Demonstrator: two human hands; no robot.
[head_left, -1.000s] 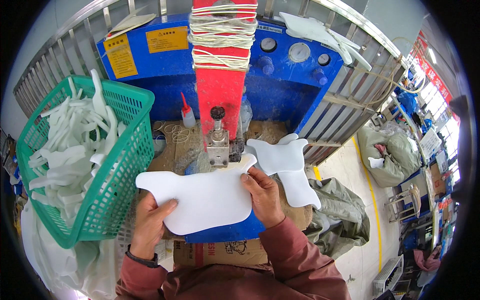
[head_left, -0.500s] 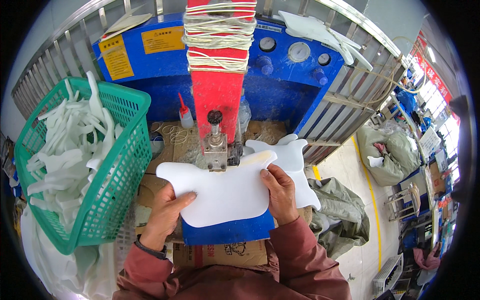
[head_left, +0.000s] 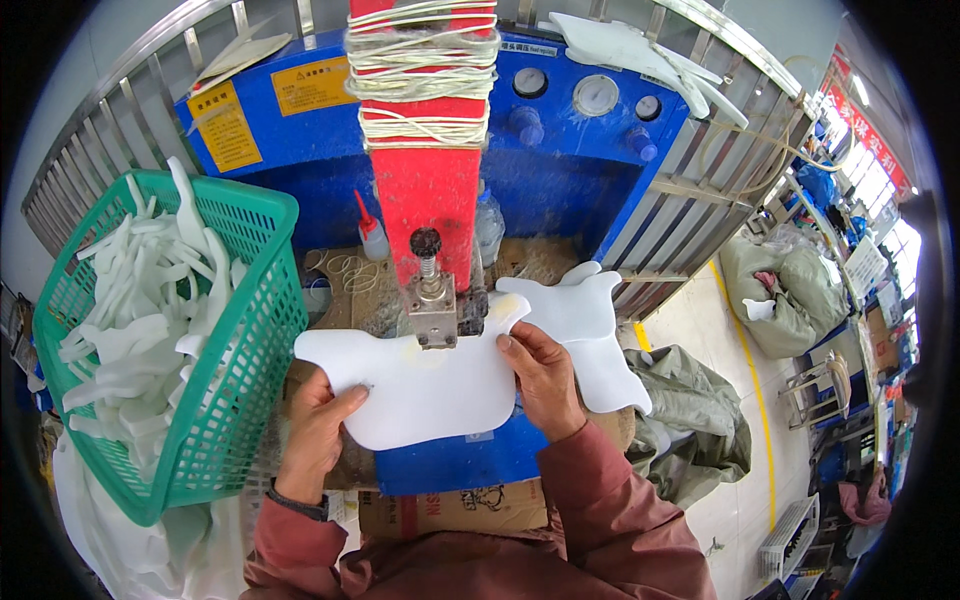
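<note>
A white, soft-looking sheet with a curved outline and two horn-like upper corners [head_left: 430, 395] lies flat over the blue work plate [head_left: 425, 465]. Its far edge sits under the small metal head [head_left: 433, 315] of a red-armed machine; whether the head presses on it cannot be seen. My left hand [head_left: 315, 425] pinches the sheet's left side, thumb on top. At the upper right corner, my right hand [head_left: 545, 375] grips it between thumb and fingers. Similar white pieces [head_left: 600, 370] lie just right of that hand.
A green basket [head_left: 215, 390] heaped with white offcuts [head_left: 150, 320] stands at left. Behind the red arm [head_left: 428, 190] are a blue machine body [head_left: 560, 130] with gauges, a red-tipped bottle [head_left: 373, 238] and a clear bottle [head_left: 489, 228]. Grey-green sacks [head_left: 690, 420] lie at right.
The white sheet has slid left under the metal head, and both hands have moved left with it. Both keep their hold. The view has shifted slightly.
</note>
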